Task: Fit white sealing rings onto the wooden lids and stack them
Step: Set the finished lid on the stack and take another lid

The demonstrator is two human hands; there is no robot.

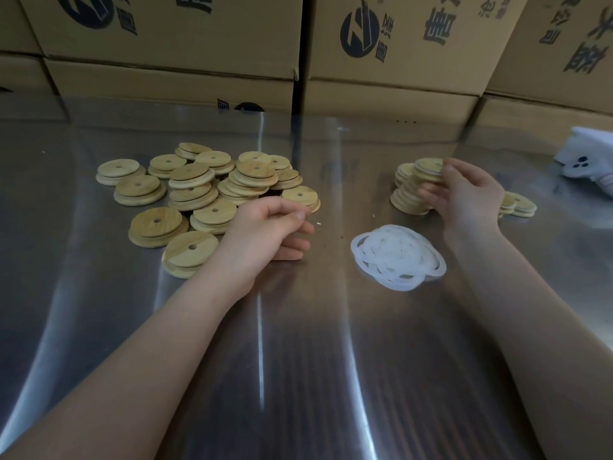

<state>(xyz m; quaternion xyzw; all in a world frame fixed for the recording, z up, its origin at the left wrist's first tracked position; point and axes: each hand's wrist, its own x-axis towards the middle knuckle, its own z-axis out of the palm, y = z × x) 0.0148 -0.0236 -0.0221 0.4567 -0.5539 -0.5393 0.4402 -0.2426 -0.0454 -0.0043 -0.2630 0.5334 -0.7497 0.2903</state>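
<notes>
Left hand (268, 227) rests on the steel surface (298, 360), fingers curled in, thumb tip against forefinger, nothing visible between them. The loose heap of wooden lids (199, 190) sits just beside it on its left. To the right lies the pile of white sealing rings (398, 257), untouched. Behind it, the right hand (464, 194) grips the top lid (428, 169) on the leaning stack (408, 200). Far right, a white cloth-like object (590, 161), blurred.

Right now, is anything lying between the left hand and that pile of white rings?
Nothing visible does. Only bare metal table lies between the left hand and the rings; the loose lids sit to its left. The right hand holds a lid farther back.
</notes>
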